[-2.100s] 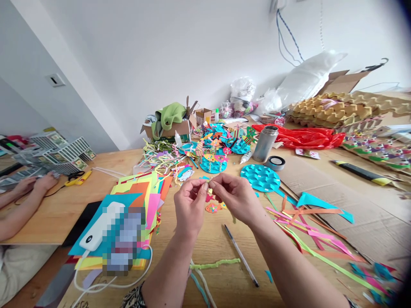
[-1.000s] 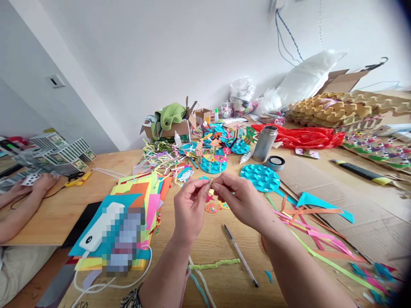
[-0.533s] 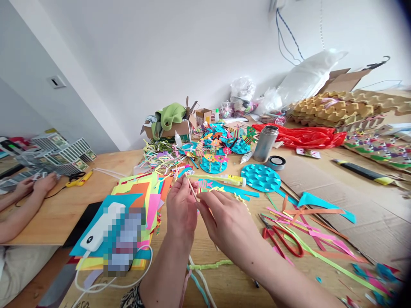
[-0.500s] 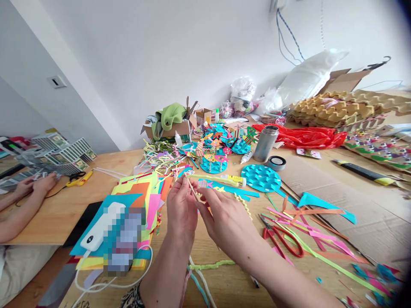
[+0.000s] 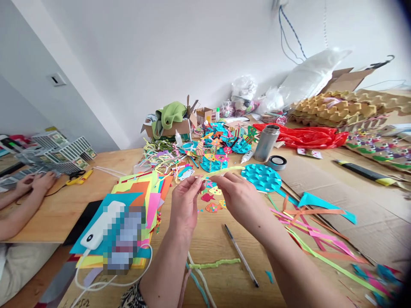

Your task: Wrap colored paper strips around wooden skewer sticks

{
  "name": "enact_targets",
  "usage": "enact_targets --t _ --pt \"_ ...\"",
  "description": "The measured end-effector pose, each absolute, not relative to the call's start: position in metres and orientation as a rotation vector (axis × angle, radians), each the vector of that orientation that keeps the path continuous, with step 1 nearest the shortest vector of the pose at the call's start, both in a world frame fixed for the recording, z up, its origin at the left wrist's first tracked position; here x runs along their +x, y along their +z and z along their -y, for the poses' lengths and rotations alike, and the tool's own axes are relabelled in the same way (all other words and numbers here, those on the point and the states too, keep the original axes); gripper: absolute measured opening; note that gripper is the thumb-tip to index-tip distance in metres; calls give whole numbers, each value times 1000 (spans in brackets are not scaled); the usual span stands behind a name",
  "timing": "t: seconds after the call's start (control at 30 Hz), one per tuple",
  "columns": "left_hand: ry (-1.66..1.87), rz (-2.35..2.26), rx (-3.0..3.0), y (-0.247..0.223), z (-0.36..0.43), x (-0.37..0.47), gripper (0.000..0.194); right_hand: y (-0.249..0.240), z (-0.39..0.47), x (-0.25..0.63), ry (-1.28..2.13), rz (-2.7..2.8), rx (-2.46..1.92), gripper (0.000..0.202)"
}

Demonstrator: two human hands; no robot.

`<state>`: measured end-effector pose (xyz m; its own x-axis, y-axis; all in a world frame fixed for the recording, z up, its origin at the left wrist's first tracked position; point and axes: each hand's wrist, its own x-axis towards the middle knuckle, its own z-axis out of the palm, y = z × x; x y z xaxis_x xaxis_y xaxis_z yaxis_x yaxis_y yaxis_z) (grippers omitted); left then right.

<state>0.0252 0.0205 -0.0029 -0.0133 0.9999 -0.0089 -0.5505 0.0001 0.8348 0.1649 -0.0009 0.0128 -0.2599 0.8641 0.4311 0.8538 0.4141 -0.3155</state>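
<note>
Above the wooden tabletop (image 5: 213, 239), a yellow strip (image 5: 236, 169) is pinched by the left hand (image 5: 185, 203); the right hand (image 5: 239, 196) has a grip that cannot be judged; if slackened, slipping could be caused.

Far wall: plain, off-white, smooth finish (image 5: 192, 55); spans the centre and right.
Left wall section: greyer, in shade (image 5: 25, 55); divided from the far wall by a pale slanting band (image 5: 64, 72).
Wall plate: small, white with a dark centre (image 5: 56, 79); fixed to the left wall section.
Cables: blue, hanging in loops against the far wall, upper right (image 5: 285, 36).
Beaded cord: white, vertical, right of the cables (image 5: 325, 25).
Table: pale wood, grain visible (image 5: 208, 248); reaches the far wall; front edge shows near left.
Brown surface: below table level, near left (image 5: 38, 276); mostly hidden.
Light: bright, soft, shadows faint.
</note>
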Motion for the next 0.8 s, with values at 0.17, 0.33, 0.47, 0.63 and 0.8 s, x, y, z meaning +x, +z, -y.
enact_targets --t 0.17,0.33,0.47,0.63,0.8 --pt "1357 -790 772 -2 -22 21 18 16 1 171 -51 2198 -1444 29" --pt "1344 -821 713 -5 -26 20 24 14 2 173 -77 2215 -1484 30" --pt "1353 -820 653 -10 -28 24 27 14 1 173 -90 2221 -1512 28" --pt "1387 -864 635 -14 -26 31 27 14 0 169 -69 2172 -1538 21" --pt "1396 -913 747 -16 -22 36 23 13 -1 163 -10 2050 -1452 16"
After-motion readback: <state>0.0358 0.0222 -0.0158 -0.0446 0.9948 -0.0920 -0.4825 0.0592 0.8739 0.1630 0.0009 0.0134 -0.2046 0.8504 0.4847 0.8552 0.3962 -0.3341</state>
